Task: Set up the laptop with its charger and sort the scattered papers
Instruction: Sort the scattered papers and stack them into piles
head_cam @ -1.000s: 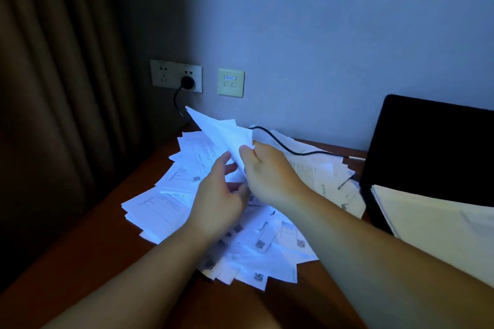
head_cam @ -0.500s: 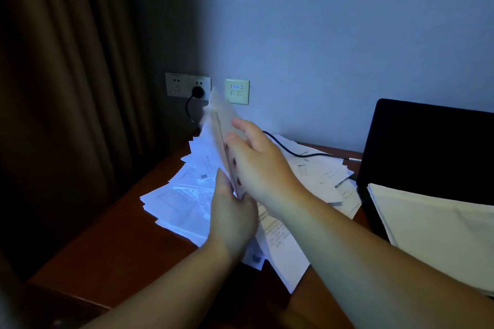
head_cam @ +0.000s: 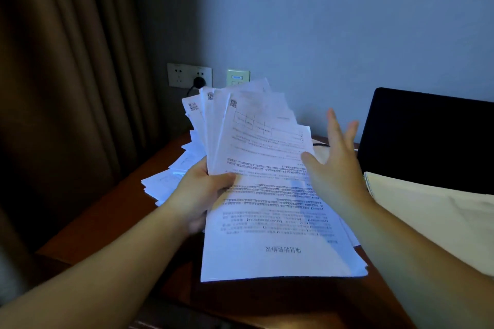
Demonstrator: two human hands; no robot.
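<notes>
White sheets [head_cam: 267, 195], fanned and upside down to me, carry QR codes, a table and dense Chinese print. My left hand [head_cam: 200, 192] grips them above the desk [head_cam: 107, 211]; my right hand [head_cam: 334, 165] is spread beside them.

Dim room, most likely a hotel room or a bedroom used as a work corner. Heavy brown curtain [head_cam: 66, 88] hangs full height at left. Plain bluish painted wall [head_cam: 334, 21] behind. Wall socket plate [head_cam: 189, 75] with a black plug [head_cam: 199, 82] in it, and a pale switch panel [head_cam: 238, 78] just beside. Reddish-brown wooden tabletop [head_cam: 107, 216] set into the corner, carrying printed papers [head_cam: 165, 184] and an open black laptop [head_cam: 427, 136]. Low light, no overhead lamp visible.
</notes>
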